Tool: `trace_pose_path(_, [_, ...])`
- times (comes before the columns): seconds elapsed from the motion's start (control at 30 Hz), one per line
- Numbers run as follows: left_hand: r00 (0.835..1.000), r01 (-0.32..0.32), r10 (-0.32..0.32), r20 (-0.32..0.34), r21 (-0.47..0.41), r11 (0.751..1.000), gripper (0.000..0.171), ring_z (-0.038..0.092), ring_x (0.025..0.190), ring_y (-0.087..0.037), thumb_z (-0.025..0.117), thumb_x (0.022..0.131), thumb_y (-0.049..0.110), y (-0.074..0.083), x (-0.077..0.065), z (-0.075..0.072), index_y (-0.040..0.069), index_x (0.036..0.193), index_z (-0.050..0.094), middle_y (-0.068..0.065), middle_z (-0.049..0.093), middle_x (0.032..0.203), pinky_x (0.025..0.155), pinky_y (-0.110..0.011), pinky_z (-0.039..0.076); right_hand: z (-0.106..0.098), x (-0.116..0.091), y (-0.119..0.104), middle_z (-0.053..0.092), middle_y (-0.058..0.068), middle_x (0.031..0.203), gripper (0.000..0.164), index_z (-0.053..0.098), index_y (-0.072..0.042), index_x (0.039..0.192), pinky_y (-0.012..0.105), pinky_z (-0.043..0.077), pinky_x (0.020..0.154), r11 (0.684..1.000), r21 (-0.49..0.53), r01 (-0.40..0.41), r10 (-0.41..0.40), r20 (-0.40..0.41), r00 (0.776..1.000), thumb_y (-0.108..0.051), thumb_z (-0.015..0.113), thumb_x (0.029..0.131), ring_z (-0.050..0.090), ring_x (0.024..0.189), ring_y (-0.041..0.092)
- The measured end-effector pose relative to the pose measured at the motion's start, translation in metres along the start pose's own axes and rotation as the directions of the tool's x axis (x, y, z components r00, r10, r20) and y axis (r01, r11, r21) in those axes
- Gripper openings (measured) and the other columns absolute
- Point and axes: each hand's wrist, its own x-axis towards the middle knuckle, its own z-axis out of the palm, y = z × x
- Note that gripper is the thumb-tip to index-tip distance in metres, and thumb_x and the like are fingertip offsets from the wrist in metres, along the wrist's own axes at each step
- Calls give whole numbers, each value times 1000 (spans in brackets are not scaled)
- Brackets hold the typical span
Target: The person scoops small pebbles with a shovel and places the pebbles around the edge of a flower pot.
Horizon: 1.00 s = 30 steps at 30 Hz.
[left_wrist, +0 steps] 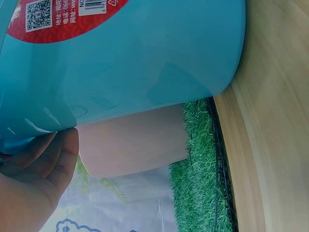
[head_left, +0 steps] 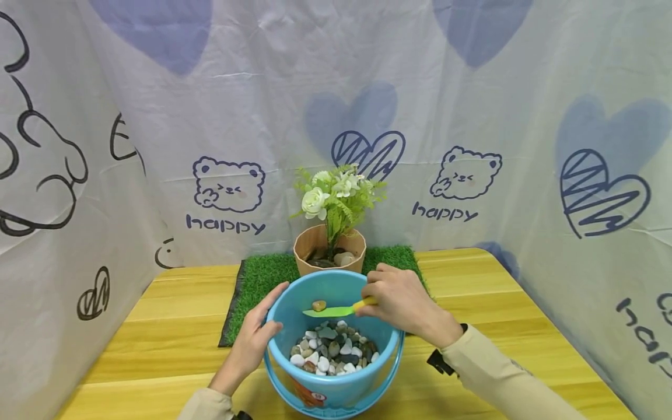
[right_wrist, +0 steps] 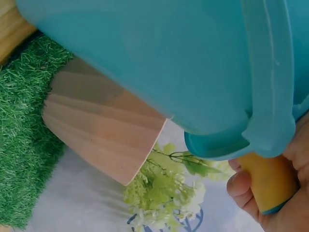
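A light blue bucket [head_left: 336, 286] stands at the table's front, with several white, grey and brown pebbles [head_left: 334, 348] at its bottom. My left hand [head_left: 255, 336] grips its left rim, thumb on the inner side and fingers outside. In the left wrist view those fingers [left_wrist: 63, 150] press on the bucket wall. My right hand [head_left: 401, 297] holds a small toy shovel by its yellow handle [right_wrist: 270, 181], over the bucket's right rim. The shovel's green blade [head_left: 331, 312] reaches in above the pebbles, and one tan pebble [head_left: 318, 305] rests on it.
Behind the bucket, a tan ribbed flowerpot [head_left: 329, 259] with white flowers [head_left: 336, 195] and stones stands on an artificial grass mat [head_left: 270, 271]. The bucket's handle [head_left: 336, 413] hangs down at the front. A printed cloth [head_left: 315, 116] surrounds the wooden table [head_left: 173, 315].
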Motion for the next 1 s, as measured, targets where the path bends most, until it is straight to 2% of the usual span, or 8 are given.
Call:
trace_pose_path(0.3, [1000,-5,5,-10,11,1000,69,56,121,-45,41,86,1,0,0,0,17,153,34,-23,44,148,81,-38,59,2,-2,1,59,-11,73,26,76,-26,76,16,34,54,999,32,-28,30,-50,998,-51,79,70,41,67,8])
trace_pose_path(0.53, [1000,0,0,-9,20,1000,69,56,121,-45,41,86,2,0,0,0,17,153,34,-23,44,148,80,-38,59,3,-5,-2,64,-10,78,28,79,-24,81,16,36,55,993,38,-111,113,-67,991,-50,81,69,42,68,8])
trace_pose_path(0.7, [1000,5,-5,-12,23,1000,69,57,120,-45,41,86,2,0,0,0,17,153,35,-23,45,147,80,-38,60,4,-6,-6,64,-10,80,28,80,-24,82,18,38,56,988,5,-155,155,-86,984,-47,82,67,43,69,9])
trace_pose_path(0.83, [1000,15,-14,-14,20,1000,69,57,120,-44,42,86,2,0,0,1,18,153,35,-22,45,147,80,-38,60,4,-6,-6,64,-10,79,26,80,-24,80,19,40,56,987,-8,-158,157,-90,984,-46,82,67,43,68,9])
trace_pose_path(1.0, [1000,14,-14,-10,16,1000,68,57,121,-45,41,87,2,0,0,1,16,153,34,-23,44,148,81,-40,59,5,-7,-4,65,-10,80,27,80,-24,81,20,43,58,986,39,-162,165,-92,982,-48,81,68,48,71,8])
